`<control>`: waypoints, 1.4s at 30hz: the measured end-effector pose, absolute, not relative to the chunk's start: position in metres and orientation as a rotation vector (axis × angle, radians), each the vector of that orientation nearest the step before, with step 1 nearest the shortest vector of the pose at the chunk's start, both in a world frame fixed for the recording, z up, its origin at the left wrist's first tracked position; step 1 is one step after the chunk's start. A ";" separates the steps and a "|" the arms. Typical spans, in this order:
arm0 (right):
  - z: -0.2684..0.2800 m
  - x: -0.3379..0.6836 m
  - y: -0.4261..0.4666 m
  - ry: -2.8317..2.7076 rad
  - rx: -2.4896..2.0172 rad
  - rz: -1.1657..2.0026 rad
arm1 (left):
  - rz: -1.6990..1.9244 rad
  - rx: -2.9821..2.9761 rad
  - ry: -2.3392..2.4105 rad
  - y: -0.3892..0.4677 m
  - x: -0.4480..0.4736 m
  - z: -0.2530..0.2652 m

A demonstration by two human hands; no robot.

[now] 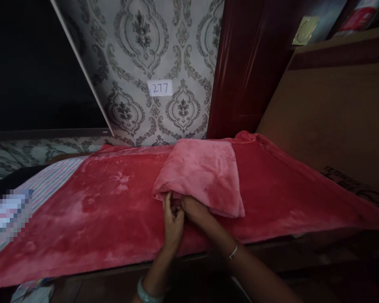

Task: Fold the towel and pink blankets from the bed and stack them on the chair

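A folded pink plush blanket (pixel 205 168) lies as a thick, roughly square bundle in the middle of the head view. My left hand (pixel 173 223) is at its near left edge, thumb and fingers closed round the fold. Close beside it, my right hand (pixel 194 210) reaches in from the right and grips the same edge, its fingertips partly hidden in the fabric. Under the bundle spreads a red plush cover (pixel 113 219), draped over a long low surface. A pale bangle circles my left wrist, and a thin bracelet is on my right.
A large dark screen (pixel 41 67) stands at the back left. To the right leans a big cardboard box (pixel 340 113) beside a dark red wooden panel (pixel 249 63). Striped cloth (pixel 56 176) shows at the left. A paper marked 277 (pixel 160 88) hangs on the patterned wall.
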State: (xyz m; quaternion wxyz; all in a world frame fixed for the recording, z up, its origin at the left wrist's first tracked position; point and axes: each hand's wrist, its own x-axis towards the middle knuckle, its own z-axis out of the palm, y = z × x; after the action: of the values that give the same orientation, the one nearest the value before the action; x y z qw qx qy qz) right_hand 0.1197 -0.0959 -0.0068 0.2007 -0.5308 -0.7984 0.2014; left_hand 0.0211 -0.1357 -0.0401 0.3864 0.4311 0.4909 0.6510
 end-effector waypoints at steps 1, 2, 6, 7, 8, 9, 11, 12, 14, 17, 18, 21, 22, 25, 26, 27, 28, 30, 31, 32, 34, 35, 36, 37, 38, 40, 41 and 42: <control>-0.004 0.123 -0.098 -2.219 -1.461 0.588 | 1.673 1.116 1.260 -0.135 0.021 -0.041; -0.001 0.127 -0.101 -2.208 -1.441 0.628 | 1.686 1.143 1.269 -0.135 0.021 -0.042; 0.013 0.143 -0.106 -2.171 -1.298 0.780 | 1.727 1.246 1.263 -0.136 0.022 -0.039; 0.014 0.145 -0.106 -2.158 -1.259 0.770 | 1.735 1.246 1.255 -0.137 0.022 -0.037; 0.014 0.145 -0.107 -2.144 -1.238 0.738 | 1.735 1.230 1.250 -0.138 0.022 -0.035; 0.012 0.145 -0.107 -2.137 -1.248 0.696 | 1.725 1.202 1.245 -0.139 0.022 -0.032; 0.005 0.139 -0.107 -2.157 -1.325 0.599 | 1.692 1.128 1.234 -0.141 0.021 -0.029; 0.001 0.136 -0.107 -2.181 -1.372 0.553 | 1.679 1.092 1.226 -0.141 0.021 -0.028; -0.005 0.128 -0.106 -2.238 -1.461 0.490 | 1.678 1.045 1.212 -0.141 0.020 -0.026; -0.007 0.120 -0.103 -2.293 -1.549 0.470 | 1.686 1.031 1.220 -0.140 0.020 -0.027; -0.007 0.119 -0.103 -2.300 -1.563 0.481 | 1.693 1.037 1.236 -0.140 0.019 -0.027; -0.006 0.121 -0.105 -2.274 -1.558 0.496 | 1.753 1.105 1.297 -0.142 0.019 -0.030; -0.006 0.123 -0.108 -2.253 -1.562 0.496 | 1.780 1.140 1.312 -0.143 0.019 -0.031; -0.006 0.130 -0.121 -2.200 -1.567 0.474 | 1.863 1.271 1.352 -0.149 0.019 -0.032; -0.007 0.132 -0.126 -2.187 -1.560 0.450 | 1.898 1.342 1.374 -0.150 0.019 -0.032; -0.007 0.135 -0.132 -2.175 -1.551 0.419 | 1.938 1.440 1.406 -0.151 0.019 -0.030; -0.007 0.137 -0.137 -2.162 -1.545 0.385 | 1.974 1.568 1.451 -0.151 0.018 -0.028; -0.006 0.140 -0.145 -2.147 -1.557 0.333 | 1.988 1.877 1.574 -0.149 0.016 -0.021; -0.005 0.142 -0.147 -2.145 -1.570 0.318 | 1.938 2.040 1.641 -0.146 0.015 -0.016; -0.004 0.142 -0.148 -2.148 -1.575 0.308 | 1.849 2.189 1.701 -0.143 0.013 -0.011; -0.004 0.143 -0.149 -2.160 -1.566 0.302 | 1.598 2.419 1.765 -0.132 0.010 -0.001; -0.003 0.142 -0.148 -2.168 -1.563 0.305 | 1.472 2.497 1.770 -0.127 0.008 0.004; -0.004 0.142 -0.147 -2.173 -1.565 0.310 | 1.370 2.556 1.759 -0.121 0.007 0.007; -0.004 0.141 -0.145 -2.179 -1.574 0.315 | 1.309 2.604 1.726 -0.116 0.005 0.009; -0.004 0.140 -0.145 -2.185 -1.587 0.321 | 1.284 2.647 1.667 -0.111 0.004 0.009; -0.005 0.139 -0.144 -2.204 -1.609 0.334 | 1.337 2.716 1.495 -0.105 0.001 0.006; -0.004 0.139 -0.144 -2.211 -1.618 0.341 | 1.391 2.738 1.397 -0.104 -0.001 0.002; -0.004 0.139 -0.145 -2.215 -1.628 0.355 | 1.442 2.753 1.312 -0.103 -0.002 -0.002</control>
State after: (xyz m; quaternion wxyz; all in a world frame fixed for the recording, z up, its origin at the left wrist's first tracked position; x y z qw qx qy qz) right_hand 0.1387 -0.1450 -0.0038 0.1837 -0.5775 -0.7855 0.1258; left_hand -0.0021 -0.1034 -0.0019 -0.1156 0.8106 0.3865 0.4246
